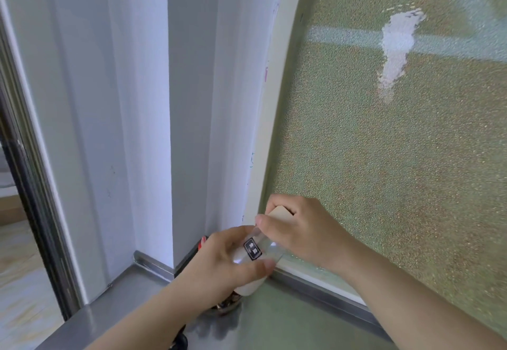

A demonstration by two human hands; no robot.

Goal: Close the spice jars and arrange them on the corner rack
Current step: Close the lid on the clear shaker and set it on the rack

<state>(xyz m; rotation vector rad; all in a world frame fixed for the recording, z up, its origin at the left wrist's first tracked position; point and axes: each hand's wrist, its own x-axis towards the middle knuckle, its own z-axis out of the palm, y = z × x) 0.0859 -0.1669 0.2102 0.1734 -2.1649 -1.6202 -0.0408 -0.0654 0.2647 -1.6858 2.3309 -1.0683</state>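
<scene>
A clear spice jar (pixel 260 251) with a small black label is held tilted in front of the window sill corner. My left hand (pixel 225 259) grips its body from below and the left. My right hand (pixel 301 229) holds the pale wooden lid (pixel 279 212) at the jar's upper end, fingers curled round it. A pale base or second light piece (pixel 251 288) shows below my left thumb. Under my left hand another glass jar (pixel 226 304) with brownish contents stands on the ledge, mostly hidden. The corner rack is not visible.
A grey metal ledge (pixel 131 289) runs along the bottom. A frosted window pane (pixel 384 144) fills the right, white wall columns (pixel 192 102) the middle. A black and red object (pixel 199 248) sits in the corner behind my left hand. A dark door frame (pixel 30 198) stands at left.
</scene>
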